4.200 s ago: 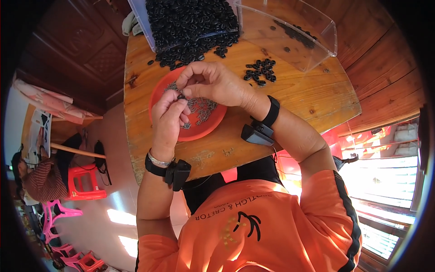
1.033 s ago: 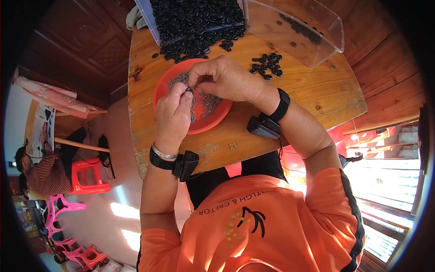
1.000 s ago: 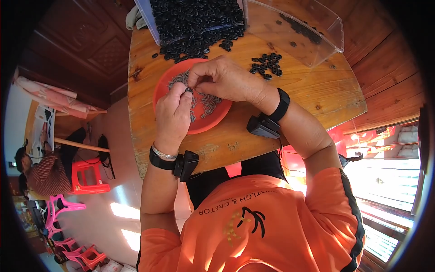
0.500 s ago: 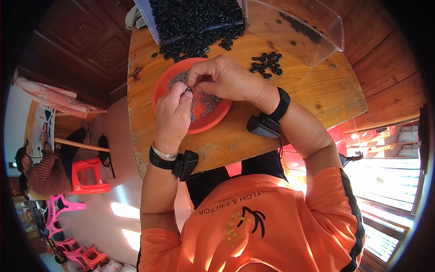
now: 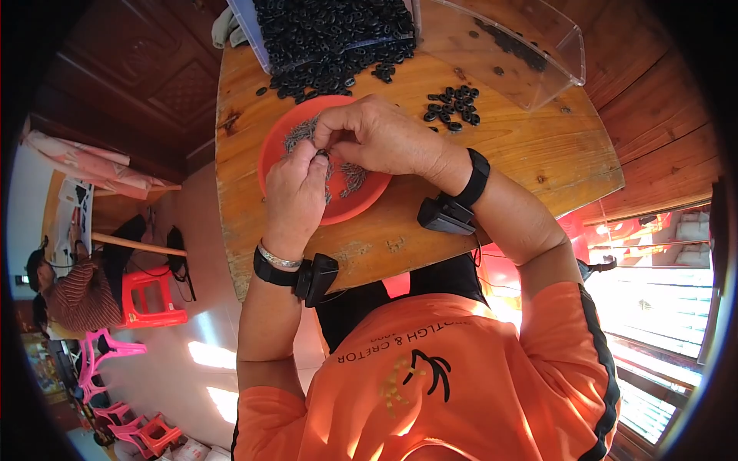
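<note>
Over an orange-red bowl [image 5: 370,201], my two hands meet at the fingertips. My left hand [image 5: 295,192] is closed, pinching a small black oval piece [image 5: 322,154] between thumb and forefinger. Thumb and forefinger of my right hand [image 5: 383,137] are pressed together right against that piece. Whatever they hold is too small and too covered to make out. Many thin grey metal pieces that look like screws [image 5: 354,178] lie in the bowl, partly hidden beneath my hands.
Black oval pieces [image 5: 330,34] spill from a clear bin tipped at the table's far side. A smaller group [image 5: 453,107] lies right of the bowl. A clear plastic box [image 5: 561,73] stands at the far right. To the left, another person [image 5: 81,296] sits near a red stool [image 5: 150,300].
My right fingers have shifted slightly left and closer over the black piece, which is now more covered. Both hands stay above the bowl.
</note>
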Motion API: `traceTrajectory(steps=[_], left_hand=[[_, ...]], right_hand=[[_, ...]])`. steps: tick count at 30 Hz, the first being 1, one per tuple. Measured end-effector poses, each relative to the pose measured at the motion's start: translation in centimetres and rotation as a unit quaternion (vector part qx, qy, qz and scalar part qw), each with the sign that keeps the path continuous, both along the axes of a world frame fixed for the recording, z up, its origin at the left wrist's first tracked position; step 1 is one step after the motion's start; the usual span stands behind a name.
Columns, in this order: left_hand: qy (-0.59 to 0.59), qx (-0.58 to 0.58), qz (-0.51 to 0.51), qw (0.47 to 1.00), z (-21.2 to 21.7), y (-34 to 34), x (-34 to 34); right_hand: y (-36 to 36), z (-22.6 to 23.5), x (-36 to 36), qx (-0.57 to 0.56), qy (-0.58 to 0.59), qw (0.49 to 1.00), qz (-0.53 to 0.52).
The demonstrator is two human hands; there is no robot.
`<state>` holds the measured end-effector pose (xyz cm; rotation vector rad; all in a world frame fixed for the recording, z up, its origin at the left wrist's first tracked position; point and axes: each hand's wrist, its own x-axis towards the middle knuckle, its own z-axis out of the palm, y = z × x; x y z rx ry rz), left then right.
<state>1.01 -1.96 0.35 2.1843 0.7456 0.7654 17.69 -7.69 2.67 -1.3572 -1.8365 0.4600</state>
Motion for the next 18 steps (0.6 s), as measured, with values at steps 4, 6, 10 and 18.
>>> traceTrajectory(steps=[4, 6, 10, 18], left_hand=[[-0.011, -0.035, 0.001, 0.999, 0.56, -0.57, 0.21], [-0.022, -0.061, 0.002, 0.998, 0.76, -0.85, 0.33], [-0.031, -0.042, 0.007, 0.999, 0.16, -0.63, 0.21], [-0.058, -0.121, 0.008, 0.991, -0.02, -0.29, 0.13]], right_hand=[[0.01, -0.04, -0.03, -0.015, 0.013, 1.000, -0.009], [0.02, -0.14, 0.02, -0.007, 0.028, 1.000, 0.001], [0.01, -0.07, -0.29, 0.002, 0.041, 0.999, 0.001], [-0.44, 0.60, 0.53, 0.012, -0.033, 0.999, -0.004]])
